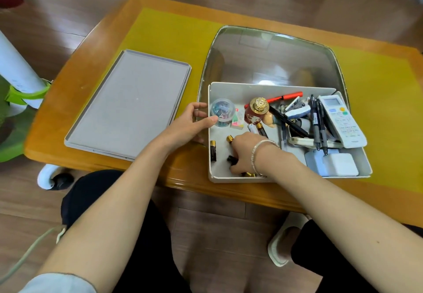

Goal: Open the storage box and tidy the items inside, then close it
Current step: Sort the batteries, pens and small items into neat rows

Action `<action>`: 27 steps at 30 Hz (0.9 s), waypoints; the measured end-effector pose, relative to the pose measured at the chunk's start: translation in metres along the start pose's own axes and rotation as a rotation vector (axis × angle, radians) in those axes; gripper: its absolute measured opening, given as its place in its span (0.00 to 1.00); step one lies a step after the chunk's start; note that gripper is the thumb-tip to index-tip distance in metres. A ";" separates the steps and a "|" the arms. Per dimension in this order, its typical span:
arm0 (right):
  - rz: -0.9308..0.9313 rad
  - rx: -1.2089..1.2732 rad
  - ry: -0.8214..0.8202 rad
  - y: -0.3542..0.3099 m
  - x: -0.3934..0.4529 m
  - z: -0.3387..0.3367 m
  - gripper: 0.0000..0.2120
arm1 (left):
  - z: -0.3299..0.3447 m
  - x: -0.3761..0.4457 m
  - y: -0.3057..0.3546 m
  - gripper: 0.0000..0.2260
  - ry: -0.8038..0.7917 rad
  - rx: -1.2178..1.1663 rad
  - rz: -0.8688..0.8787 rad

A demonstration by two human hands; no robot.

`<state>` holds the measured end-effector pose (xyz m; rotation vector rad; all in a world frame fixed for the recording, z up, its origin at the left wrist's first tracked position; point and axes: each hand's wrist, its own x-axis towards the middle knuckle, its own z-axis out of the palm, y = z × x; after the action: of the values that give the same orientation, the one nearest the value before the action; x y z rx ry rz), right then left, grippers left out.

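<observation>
The white storage box [229,88] stands open on the table, its grey lid [128,105] lying flat to the left. My left hand [190,123] grips the box's left wall, thumb over the rim. My right hand [243,153] is inside the box, fingers curled round black and gold batteries [230,139] at the front left. Another battery [213,150] lies beside the left wall. A clear tub of clips [222,113], a red bottle with a gold cap [257,109], pens [317,123], a white remote [342,121] and a white charger [338,164] fill the rest.
The box sits on a wooden table [96,47] with a yellow mat [169,31] and a glass panel [270,56]. A white fan stand [16,66] rises at the left. My knees and a slipper [281,244] are below the table's front edge.
</observation>
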<state>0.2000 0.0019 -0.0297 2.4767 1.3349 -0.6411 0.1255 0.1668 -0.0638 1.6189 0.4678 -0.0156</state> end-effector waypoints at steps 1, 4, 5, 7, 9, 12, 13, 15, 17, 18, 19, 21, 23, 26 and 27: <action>0.034 0.002 -0.009 0.004 0.000 0.000 0.17 | 0.000 0.001 0.000 0.23 0.001 0.006 0.000; 0.124 0.046 -0.022 0.008 -0.001 0.002 0.17 | -0.001 0.002 0.001 0.24 0.003 0.002 -0.002; 0.143 0.061 -0.020 0.008 0.000 0.003 0.18 | -0.001 0.003 0.001 0.24 0.001 -0.004 -0.003; 0.176 0.096 0.000 0.008 0.000 0.005 0.17 | -0.001 0.003 0.001 0.25 -0.002 -0.011 -0.003; 0.198 0.136 0.030 0.007 0.000 0.007 0.16 | -0.002 0.004 0.000 0.25 0.001 -0.007 -0.001; 0.189 0.165 0.035 0.007 0.001 0.008 0.11 | -0.002 0.006 0.000 0.26 -0.001 0.015 0.000; 0.185 0.164 0.021 0.008 0.001 0.008 0.11 | -0.002 0.006 0.000 0.26 -0.004 0.022 0.000; 0.172 0.145 -0.017 0.008 -0.001 0.008 0.16 | -0.002 0.007 -0.001 0.26 -0.006 0.029 0.005; 0.149 0.139 -0.025 0.007 -0.001 0.010 0.15 | -0.002 0.007 -0.001 0.26 -0.001 0.035 0.009; 0.140 0.159 -0.011 0.006 -0.002 0.010 0.13 | -0.002 0.007 -0.001 0.25 0.000 0.034 0.011; 0.136 0.200 0.007 0.006 -0.002 0.009 0.10 | -0.001 0.008 -0.001 0.25 0.000 0.028 0.013; 0.110 0.304 0.053 0.004 -0.001 0.006 0.11 | -0.001 0.008 -0.001 0.25 -0.003 0.017 0.015; 0.053 0.363 0.086 0.000 0.002 0.003 0.18 | -0.001 0.009 -0.002 0.24 -0.004 0.014 0.017; -0.005 0.354 0.075 -0.006 0.007 0.003 0.23 | -0.001 0.010 -0.002 0.23 -0.008 0.014 0.016; -0.018 0.350 0.067 -0.008 0.008 0.004 0.23 | -0.001 0.010 -0.002 0.23 -0.009 0.015 0.016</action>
<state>0.1965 0.0101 -0.0368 2.7826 1.3708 -0.8684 0.1341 0.1705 -0.0690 1.6365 0.4485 -0.0143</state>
